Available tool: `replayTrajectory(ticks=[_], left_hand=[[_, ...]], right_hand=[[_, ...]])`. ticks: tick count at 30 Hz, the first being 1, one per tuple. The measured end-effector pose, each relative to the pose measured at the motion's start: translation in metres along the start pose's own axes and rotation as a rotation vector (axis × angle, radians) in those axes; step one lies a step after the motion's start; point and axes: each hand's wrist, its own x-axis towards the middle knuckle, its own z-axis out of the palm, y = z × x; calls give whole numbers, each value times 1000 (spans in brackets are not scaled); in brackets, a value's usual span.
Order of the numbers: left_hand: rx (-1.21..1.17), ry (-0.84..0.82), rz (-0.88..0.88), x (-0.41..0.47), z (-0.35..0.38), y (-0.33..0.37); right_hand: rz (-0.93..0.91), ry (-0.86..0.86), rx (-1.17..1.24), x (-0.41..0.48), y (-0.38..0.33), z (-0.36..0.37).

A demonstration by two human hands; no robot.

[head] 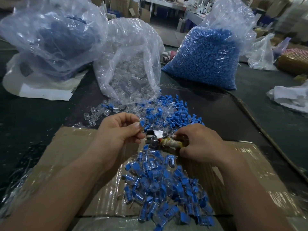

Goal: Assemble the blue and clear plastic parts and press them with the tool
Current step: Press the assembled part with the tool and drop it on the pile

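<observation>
My left hand (119, 130) pinches a small blue part (143, 122) between thumb and fingers, just above the metal head of the press tool (154, 139). My right hand (198, 142) grips the tool's handle (171, 143), which is wrapped in yellowish tape and cord. The tool lies across the far edge of a cardboard sheet (70, 155). A pile of assembled blue-and-clear pieces (165, 189) lies on the cardboard between my forearms. Loose blue parts (180, 112) and loose clear caps (98, 114) are scattered beyond the tool.
An open bag of clear caps (130, 67) stands behind the loose parts. A full bag of blue parts (208, 57) stands at the right, another plastic bag (53, 39) at the left. A dark cable (260, 129) runs down the right side. White crumpled plastic (290, 97) lies far right.
</observation>
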Motion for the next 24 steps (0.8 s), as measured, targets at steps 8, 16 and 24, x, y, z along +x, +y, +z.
replayTrajectory(ticks=[8,16,24], left_hand=[[-6,11,30,4,-3,-4],[-35,47,96,6,-4,-10],[-13,80,140,5,-4,-11]], right_hand=[[20,149,41,2,4,3],[-60,309,310,-2,-4,4],[-114,268,360,-3,-17,9]])
